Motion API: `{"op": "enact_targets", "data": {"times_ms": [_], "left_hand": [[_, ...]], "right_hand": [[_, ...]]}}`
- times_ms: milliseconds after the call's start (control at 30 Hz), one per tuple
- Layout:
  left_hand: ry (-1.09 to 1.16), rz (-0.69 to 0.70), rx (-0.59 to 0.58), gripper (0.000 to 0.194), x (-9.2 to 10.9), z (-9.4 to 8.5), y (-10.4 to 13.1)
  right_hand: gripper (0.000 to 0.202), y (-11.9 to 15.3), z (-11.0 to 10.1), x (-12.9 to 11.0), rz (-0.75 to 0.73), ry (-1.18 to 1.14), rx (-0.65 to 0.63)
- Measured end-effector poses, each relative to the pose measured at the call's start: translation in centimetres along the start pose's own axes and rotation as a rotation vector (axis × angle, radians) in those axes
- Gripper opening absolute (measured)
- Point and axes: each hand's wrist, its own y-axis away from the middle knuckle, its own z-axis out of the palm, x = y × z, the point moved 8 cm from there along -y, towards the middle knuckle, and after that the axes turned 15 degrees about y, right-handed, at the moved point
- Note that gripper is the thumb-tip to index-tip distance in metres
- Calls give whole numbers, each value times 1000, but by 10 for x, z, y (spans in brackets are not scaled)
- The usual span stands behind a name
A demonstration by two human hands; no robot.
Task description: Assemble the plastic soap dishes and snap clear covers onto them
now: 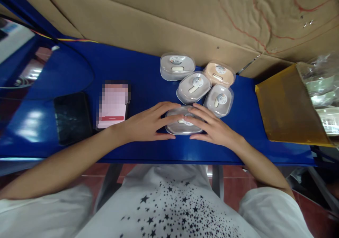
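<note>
Head view: both hands, left (pixel 144 125) and right (pixel 212 126), clamp a clear case (pixel 180 126) on the blue table (pixel 143 86), seemingly pressing it shut; releasing and setting aside likely follows, beside 4 others (pixel 194 86).

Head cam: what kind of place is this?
Likely a small packing or assembly bench: a blue table walled with cardboard, small clear plastic cases clustered by both hands, a bagged stock box.
</note>
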Motion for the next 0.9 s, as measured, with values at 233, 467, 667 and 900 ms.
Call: {"op": "enact_targets", "data": {"times_ms": [233,467,667,900], "left_hand": [[-31,45,17,60,2,-1,-2],[-87,2,-55,68,0,10,2],[-236,-61,-46,47,-1,8,-1],[-359,-211,21,53,-17,2,-45]], "right_hand": [[75,-2,2,5,-30,-16,23],[55,40,-25,-14,157,61,-111],[56,167,-54,17,730,132,-98],[65,160,-71,71,1002,619,-108]]}}
